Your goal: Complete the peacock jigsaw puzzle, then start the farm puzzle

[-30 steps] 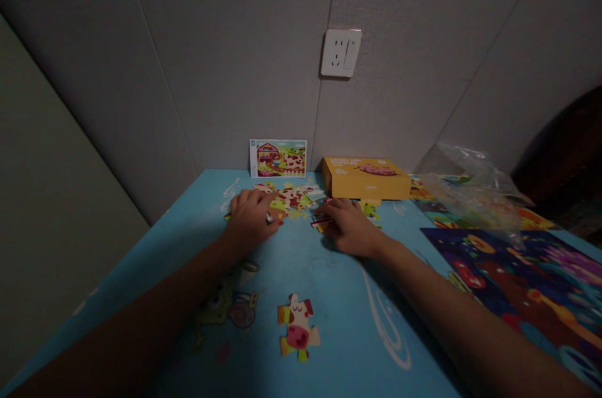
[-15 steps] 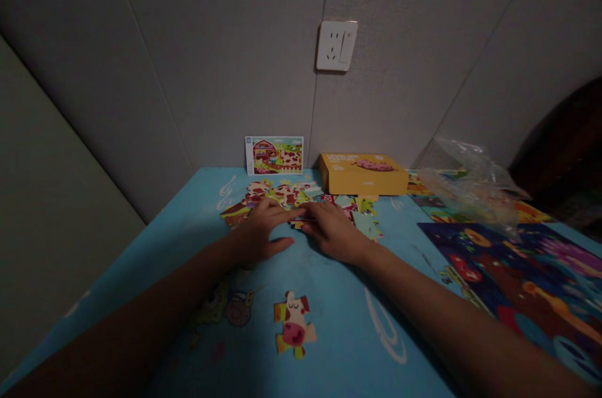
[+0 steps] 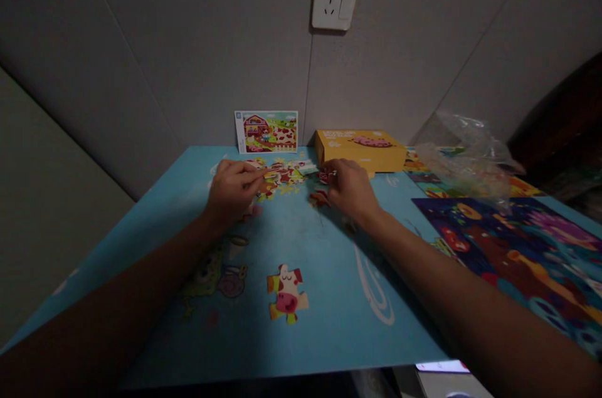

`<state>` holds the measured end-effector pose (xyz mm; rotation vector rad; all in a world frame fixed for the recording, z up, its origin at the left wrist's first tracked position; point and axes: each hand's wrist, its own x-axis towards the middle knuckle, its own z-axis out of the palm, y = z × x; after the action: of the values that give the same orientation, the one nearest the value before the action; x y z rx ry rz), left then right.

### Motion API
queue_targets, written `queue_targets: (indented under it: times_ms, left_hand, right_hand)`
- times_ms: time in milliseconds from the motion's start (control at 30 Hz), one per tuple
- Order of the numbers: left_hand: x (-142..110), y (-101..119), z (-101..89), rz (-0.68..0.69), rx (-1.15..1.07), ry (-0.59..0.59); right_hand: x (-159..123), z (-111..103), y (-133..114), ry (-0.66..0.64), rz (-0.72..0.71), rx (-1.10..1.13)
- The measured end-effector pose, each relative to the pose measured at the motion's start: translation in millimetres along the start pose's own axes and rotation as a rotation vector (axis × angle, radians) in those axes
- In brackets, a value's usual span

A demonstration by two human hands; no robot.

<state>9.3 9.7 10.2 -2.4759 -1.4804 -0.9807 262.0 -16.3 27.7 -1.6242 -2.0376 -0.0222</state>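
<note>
My left hand (image 3: 234, 190) is closed in a pinch at the left side of a pile of jigsaw puzzle pieces (image 3: 283, 176). What lies between its fingertips is hidden. My right hand (image 3: 350, 190) has its fingers curled at the right side of the pile, pinching a dark red puzzle piece (image 3: 327, 176) with a white mark. Just below those fingers a brown-red puzzle piece (image 3: 319, 199) lies on the table. Nearer to me, by itself, rests a cow-face puzzle piece (image 3: 286, 294) with a pink snout.
Against the wall leans a farm picture card (image 3: 266, 132); right of it stands a yellow puzzle box (image 3: 361, 150). A clear plastic bag (image 3: 470, 160) and a dark blue picture puzzle (image 3: 508, 254) lie on the right. The table has a blue cover (image 3: 329, 335).
My hands, close together over the pile before, have moved apart to its left and right sides. The pieces between them are more spread out. The camera view has tilted downward.
</note>
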Motion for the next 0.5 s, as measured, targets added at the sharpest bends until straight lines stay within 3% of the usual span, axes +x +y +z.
queue_targets:
  times_ms: [100,200,367,500]
  left_hand:
    - [-1.2,-6.4,3.2,-0.182,0.130,-0.043]
    - [-3.7,-11.3,9.6,-0.254,0.176,-0.117]
    - [-3.9,-9.6,11.0,-0.193,0.121,-0.072]
    - [-3.2,-2.3,8.0,0.000,0.006,-0.020]
  right_hand:
    - [5.3,-13.0,10.5,0.016,0.131,-0.135]
    - [5.7,-21.5,15.8,-0.067,0.172,-0.231]
    - [0.7,-18.9,11.5,-0.321,0.045,-0.262]
    - [-3.8,-10.0,1.5,-0.347,-0.057,-0.245]
